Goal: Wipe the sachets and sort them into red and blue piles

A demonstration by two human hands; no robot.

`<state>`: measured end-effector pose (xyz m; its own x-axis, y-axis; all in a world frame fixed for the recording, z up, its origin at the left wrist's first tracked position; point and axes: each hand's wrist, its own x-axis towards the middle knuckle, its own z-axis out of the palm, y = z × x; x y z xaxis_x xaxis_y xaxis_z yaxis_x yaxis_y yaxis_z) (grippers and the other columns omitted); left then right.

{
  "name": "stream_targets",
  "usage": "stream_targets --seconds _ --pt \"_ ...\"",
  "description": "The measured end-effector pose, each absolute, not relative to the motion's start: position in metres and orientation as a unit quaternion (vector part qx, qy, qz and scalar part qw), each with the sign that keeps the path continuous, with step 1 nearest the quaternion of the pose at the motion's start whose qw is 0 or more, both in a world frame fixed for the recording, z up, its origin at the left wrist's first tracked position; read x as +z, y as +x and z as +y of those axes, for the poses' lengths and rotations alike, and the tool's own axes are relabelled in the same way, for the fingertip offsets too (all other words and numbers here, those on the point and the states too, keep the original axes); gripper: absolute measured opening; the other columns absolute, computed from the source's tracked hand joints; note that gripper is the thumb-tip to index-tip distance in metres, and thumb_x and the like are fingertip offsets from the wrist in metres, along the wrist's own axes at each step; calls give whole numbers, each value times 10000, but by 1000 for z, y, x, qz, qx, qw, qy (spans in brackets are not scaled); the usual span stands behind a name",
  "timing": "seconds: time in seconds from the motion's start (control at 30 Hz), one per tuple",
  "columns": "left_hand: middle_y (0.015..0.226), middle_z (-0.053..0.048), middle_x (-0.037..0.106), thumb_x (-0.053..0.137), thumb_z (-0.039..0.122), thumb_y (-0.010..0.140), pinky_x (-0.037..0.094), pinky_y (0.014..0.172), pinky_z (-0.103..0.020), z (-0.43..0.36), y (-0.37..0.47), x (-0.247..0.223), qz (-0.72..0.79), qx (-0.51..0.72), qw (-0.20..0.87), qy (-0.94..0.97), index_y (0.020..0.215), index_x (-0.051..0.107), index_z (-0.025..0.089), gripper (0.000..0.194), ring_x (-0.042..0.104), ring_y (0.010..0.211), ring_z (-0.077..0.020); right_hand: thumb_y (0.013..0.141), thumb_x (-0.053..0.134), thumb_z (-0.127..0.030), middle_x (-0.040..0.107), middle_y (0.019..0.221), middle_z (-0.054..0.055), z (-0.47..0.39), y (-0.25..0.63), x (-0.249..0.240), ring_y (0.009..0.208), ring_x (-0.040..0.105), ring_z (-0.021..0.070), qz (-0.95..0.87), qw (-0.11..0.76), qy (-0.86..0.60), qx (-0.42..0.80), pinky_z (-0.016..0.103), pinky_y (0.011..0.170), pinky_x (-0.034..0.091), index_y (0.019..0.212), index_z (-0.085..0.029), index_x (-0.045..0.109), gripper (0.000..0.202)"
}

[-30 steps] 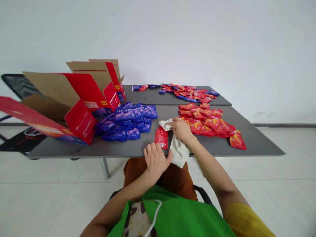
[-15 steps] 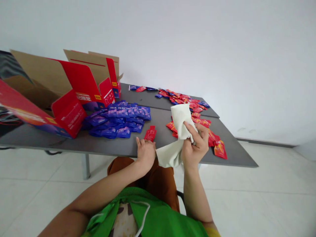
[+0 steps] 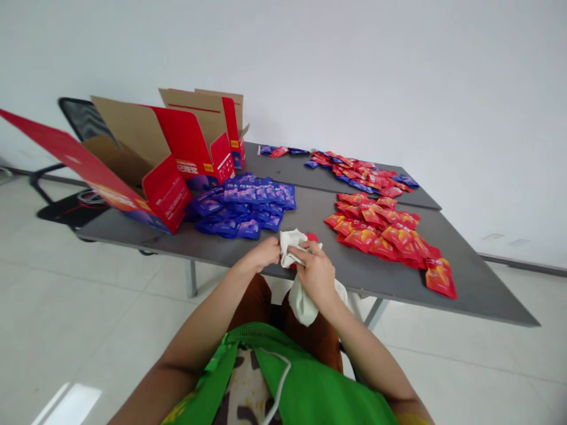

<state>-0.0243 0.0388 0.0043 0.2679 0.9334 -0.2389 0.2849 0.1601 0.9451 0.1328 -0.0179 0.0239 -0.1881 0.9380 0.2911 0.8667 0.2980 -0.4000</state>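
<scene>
A white cloth (image 3: 303, 302) hangs over the table's front edge, its upper part bunched in my right hand (image 3: 317, 273). That hand presses the cloth down over a small red packet (image 3: 312, 237), of which only bits show. My left hand (image 3: 267, 252) is closed at the cloth's left side, by the table edge; what its fingers hold is hidden. Blue-purple packets (image 3: 248, 203) lie in a pile beyond my left hand. To the right, orange-red packets (image 3: 376, 227) are spread in overlapping rows.
Open red cardboard boxes (image 3: 195, 144) stand at the left of the grey table (image 3: 221, 251). Mixed red and blue packets (image 3: 354, 171) lie at the back. A black chair (image 3: 66, 206) is beyond the table's left end. The wall runs behind.
My right hand has lowered the cloth from above the table onto the red packet, next to my left hand. The view has shifted, so the table and boxes sit further right.
</scene>
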Motion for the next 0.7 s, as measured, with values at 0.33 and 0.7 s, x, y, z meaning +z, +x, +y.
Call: stream_targets --seconds 0.33,0.7 --pt "517 -47 633 456 442 832 248 423 -231 30 -30 12 536 217 518 630 598 605 146 406 403 379 -91 930 360 -175 508 1204 52 17 138 15 970 503 223 -711 111 -695 4 274 670 460 1208 -412 608 442" --pt "520 3 572 609 533 712 443 504 -208 12 -63 37 596 366 393 597 517 605 146 434 559 556 -137 917 380 -159 474 1227 59 13 144 12 992 495 230 -700 122 -703 -7 284 688 471 1266 -414 541 460"
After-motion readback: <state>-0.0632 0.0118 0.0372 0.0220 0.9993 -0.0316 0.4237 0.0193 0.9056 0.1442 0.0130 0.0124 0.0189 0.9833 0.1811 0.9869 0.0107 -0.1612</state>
